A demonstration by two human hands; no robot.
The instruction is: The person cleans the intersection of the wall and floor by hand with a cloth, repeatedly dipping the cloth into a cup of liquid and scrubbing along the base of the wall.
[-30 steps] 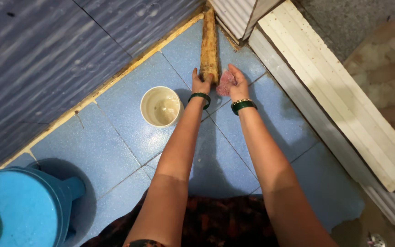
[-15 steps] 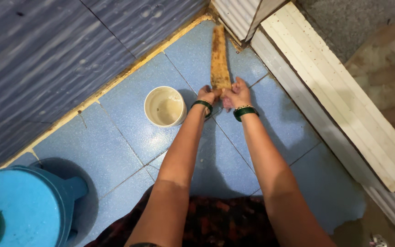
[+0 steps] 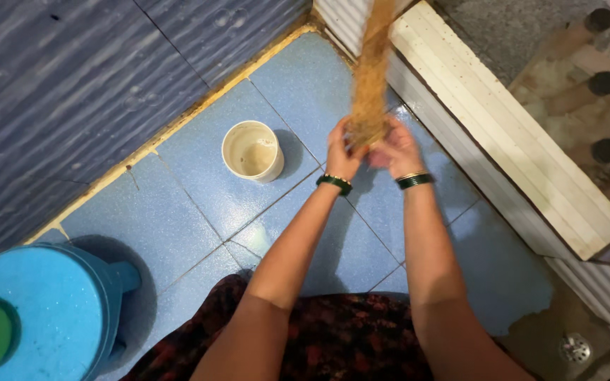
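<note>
At the near left we see one blue lidded drum point(image 3: 37, 310) with a green patch on top, standing on the blue tiled floor point(image 3: 178, 212); beyond it, toward the far left wall of dark blue tiles point(image 3: 72, 77), sits one cream plastic cup point(image 3: 252, 150), upright and well apart from the hands. In the middle we find the left hand point(image 3: 340, 149), its fingers curled round the lower end of a long, rough, yellow-brown fibrous stick point(image 3: 372, 77), which is lifted off the floor and blurred with motion, its far end running up out of view near the corner. Just to the right, the right hand point(image 3: 393, 147) is cupped against the same lower end, fingers bent inward; whether it also pinches something small there we cannot tell, since the blur hides it. We count two green bangles, one on each wrist point(image 3: 335, 183), and one patterned dark garment point(image 3: 333, 339) at the near edge. We judge the step in hand to be the working of the stick's lower end with both hands while it is held raised; the next move would call for a firm hold with the left hand so the right can rub freely. On the right runs one pale raised threshold point(image 3: 503, 120), and at the near right corner one round metal drain point(image 3: 575, 347).
</note>
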